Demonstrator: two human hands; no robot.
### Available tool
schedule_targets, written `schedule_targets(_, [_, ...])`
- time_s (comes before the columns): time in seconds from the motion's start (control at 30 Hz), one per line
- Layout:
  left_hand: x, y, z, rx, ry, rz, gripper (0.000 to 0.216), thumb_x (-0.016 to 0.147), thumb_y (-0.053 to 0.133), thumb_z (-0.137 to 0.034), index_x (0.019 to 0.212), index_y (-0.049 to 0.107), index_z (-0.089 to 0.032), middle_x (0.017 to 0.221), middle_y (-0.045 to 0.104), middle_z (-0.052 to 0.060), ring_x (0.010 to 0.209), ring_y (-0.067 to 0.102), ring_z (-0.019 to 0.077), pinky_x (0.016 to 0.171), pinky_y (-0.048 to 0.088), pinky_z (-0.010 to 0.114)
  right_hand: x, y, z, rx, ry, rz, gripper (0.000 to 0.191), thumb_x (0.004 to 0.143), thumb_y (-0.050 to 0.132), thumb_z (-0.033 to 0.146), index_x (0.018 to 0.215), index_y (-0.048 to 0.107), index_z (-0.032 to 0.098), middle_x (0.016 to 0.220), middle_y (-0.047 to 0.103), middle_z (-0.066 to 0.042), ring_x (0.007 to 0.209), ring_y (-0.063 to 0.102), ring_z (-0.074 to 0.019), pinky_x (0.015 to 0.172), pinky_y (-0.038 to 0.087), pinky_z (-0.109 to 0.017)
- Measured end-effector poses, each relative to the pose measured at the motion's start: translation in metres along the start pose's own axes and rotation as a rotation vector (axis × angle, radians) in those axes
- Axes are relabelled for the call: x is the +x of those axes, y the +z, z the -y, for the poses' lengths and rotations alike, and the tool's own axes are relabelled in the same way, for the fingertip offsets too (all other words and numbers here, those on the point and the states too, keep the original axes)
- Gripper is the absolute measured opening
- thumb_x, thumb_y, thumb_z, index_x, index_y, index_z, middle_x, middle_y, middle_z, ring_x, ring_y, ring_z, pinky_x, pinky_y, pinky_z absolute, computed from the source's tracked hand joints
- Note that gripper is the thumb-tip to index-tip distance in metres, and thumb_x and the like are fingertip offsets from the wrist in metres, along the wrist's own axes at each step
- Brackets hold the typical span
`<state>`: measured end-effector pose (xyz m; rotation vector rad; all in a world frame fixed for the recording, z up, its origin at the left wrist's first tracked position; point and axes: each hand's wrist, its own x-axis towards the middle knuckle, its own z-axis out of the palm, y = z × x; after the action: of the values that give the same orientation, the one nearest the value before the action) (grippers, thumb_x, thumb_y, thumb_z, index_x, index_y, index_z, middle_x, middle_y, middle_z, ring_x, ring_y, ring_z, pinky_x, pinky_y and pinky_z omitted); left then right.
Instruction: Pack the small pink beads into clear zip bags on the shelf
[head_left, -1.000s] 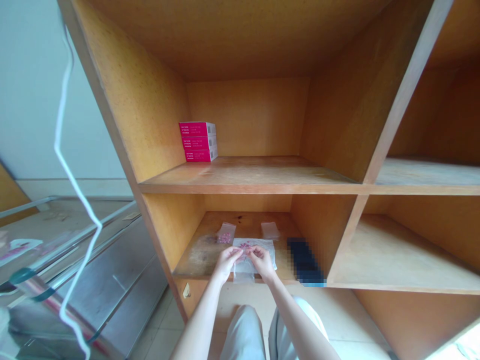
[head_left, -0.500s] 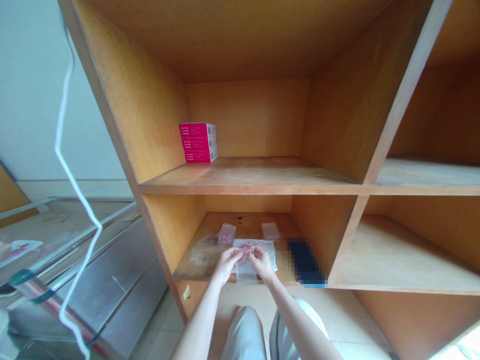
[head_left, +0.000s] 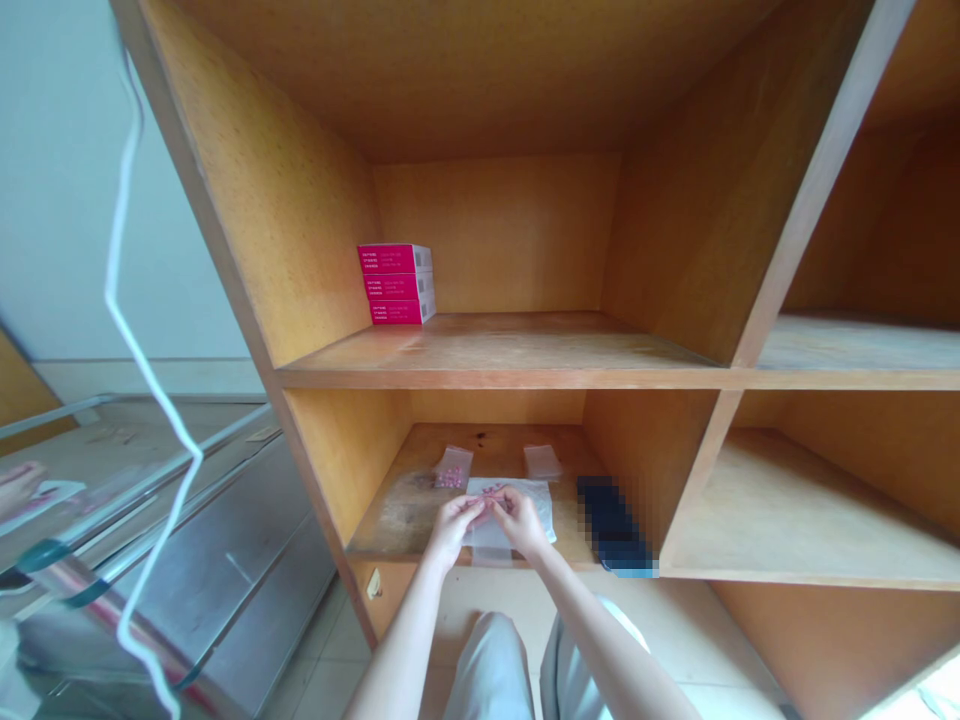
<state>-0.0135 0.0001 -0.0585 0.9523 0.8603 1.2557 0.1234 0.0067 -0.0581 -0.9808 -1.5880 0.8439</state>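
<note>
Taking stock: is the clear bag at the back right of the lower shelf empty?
Empty, it seems: the clear bag lies flat with nothing showing inside, unlike the bag holding pink pieces to its left.

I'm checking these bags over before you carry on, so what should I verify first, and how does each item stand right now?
1. Left hand and right hand both on the clear plastic bag, fingers meeting at its upper middle: ok.
2. Small pink pieces inside that bag: cannot tell, the hands crowd them.
3. That bag's opening closed: cannot tell.
4. Small bag with pink pieces, lying flat at the back left of the wooden shelf: ok.
5. Small clear bag at the back right holding nothing: cannot tell.
6. Blurred dark object apart from the right hand: ok.
</note>
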Motion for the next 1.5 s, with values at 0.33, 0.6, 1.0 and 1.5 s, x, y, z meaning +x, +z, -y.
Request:
schedule_targets(0.33, [-0.002, -0.001, -0.005, -0.043, -0.015, 0.071, 0.029, 0.065, 0.068, -0.030, 0.086, 0.068, -0.011, 0.093, 0.068, 0.013, 0.090, 0.063, 0.0215, 0.089, 0.043, 0.035, 0.016, -0.015, 0.009, 0.107, 0.133, 0.182, 0.030, 0.071, 0.057, 0.042, 0.072, 0.067, 0.013, 0.062, 0.064, -0.004, 0.048, 0.051, -0.0105, 0.044, 0.037, -0.020])
schedule_targets(0.6, [-0.005, 0.002, -0.009, -0.029, -0.056, 0.092, 0.035, 0.068, 0.066, -0.034, 0.094, 0.065, -0.011, 0.100, 0.066, 0.015, 0.093, 0.062, 0.0212, 0.087, 0.045, 0.033, 0.020, -0.033, 0.027, 0.099, 0.119, 0.253, 0.037, 0.071, 0.056, 0.048, 0.071, 0.070, 0.014, 0.052, 0.062, -0.003, 0.045, 0.050, -0.0118, 0.045, 0.038, -0.022])
schedule_targets(1.0, [-0.001, 0.000, -0.005, 0.039, -0.080, 0.040, 0.030, 0.066, 0.067, -0.035, 0.087, 0.064, -0.014, 0.091, 0.068, 0.009, 0.079, 0.065, 0.0180, 0.072, 0.052, 0.030, 0.029, -0.034, 0.026, 0.159, 0.157, 0.030, 0.048, 0.076, 0.046, 0.054, 0.076, 0.068, 0.012, 0.062, 0.066, -0.007, 0.045, 0.050, -0.0118, 0.046, 0.039, -0.024])
schedule_targets(1.5, [0.001, 0.001, -0.002, 0.002, -0.023, -0.042, 0.033, 0.062, 0.070, -0.033, 0.087, 0.059, -0.014, 0.089, 0.068, 0.009, 0.084, 0.065, 0.0211, 0.075, 0.052, 0.034, -0.008, -0.019, 0.006, 0.045, 0.000, -0.056, 0.037, 0.075, 0.054, 0.040, 0.105, 0.062, 0.020, 0.110, 0.061, -0.010, 0.106, 0.053, -0.0253, 0.087, 0.043, -0.040])
